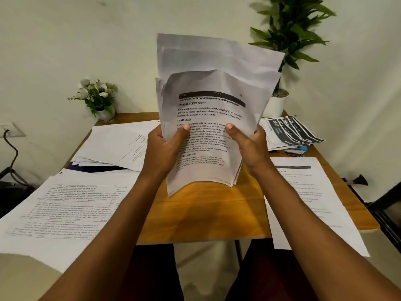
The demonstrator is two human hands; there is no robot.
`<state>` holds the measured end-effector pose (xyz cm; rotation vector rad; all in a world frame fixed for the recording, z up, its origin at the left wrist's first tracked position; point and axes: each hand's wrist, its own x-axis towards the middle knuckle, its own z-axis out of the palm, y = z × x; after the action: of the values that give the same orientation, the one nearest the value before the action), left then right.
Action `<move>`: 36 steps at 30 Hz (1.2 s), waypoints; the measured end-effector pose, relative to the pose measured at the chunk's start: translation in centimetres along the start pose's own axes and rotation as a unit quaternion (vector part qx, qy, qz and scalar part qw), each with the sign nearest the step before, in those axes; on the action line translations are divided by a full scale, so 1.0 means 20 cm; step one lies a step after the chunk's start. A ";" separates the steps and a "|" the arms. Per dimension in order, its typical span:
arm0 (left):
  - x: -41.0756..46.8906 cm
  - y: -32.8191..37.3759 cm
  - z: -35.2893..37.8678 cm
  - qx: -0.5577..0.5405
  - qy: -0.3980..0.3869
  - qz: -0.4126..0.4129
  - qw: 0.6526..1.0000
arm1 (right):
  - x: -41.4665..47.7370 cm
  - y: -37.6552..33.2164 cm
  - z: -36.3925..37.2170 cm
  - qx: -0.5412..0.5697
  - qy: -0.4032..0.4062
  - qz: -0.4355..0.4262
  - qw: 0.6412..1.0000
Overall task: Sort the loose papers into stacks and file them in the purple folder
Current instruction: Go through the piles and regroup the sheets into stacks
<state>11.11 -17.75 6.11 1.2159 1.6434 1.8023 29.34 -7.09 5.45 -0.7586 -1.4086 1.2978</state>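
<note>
Purple folder (102, 167) lies mostly hidden under papers (117, 144).

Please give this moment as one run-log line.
left hand, right hand: grip paper bundle | bundle: upright above table | purple folder: under sheets

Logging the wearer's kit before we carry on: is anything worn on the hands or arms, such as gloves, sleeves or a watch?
Nothing that shows. The left hand and right hand are ungloved, with short thumbnails and no ring on the thumbs; most fingers are out of sight. The left forearm and right forearm carry no sleeve, watch or band in view.
</note>
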 end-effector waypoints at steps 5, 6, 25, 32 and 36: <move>-0.08 -0.16 -0.01 0.005 0.009 -0.059 0.998 | -0.05 0.10 -0.03 -0.042 -0.033 0.053 0.997; -0.09 -0.17 -0.01 0.005 0.013 -0.062 0.998 | -0.06 0.10 -0.03 -0.044 -0.035 0.054 0.997; -0.16 -0.49 -0.05 0.075 -0.094 -0.294 0.948 | -0.17 0.25 -0.23 -0.293 -0.070 0.171 0.938; -0.21 -0.59 -0.06 0.085 -0.058 -0.308 0.946 | -0.21 0.42 -0.64 -0.646 0.162 0.145 0.732; -0.20 -0.61 -0.06 0.089 -0.061 -0.309 0.945 | -0.20 0.43 -0.77 -0.618 0.166 0.254 0.725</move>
<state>9.22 -18.97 -6.62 0.7316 1.8727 1.1887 43.42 -4.22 -5.64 -2.2721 -1.7160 0.3108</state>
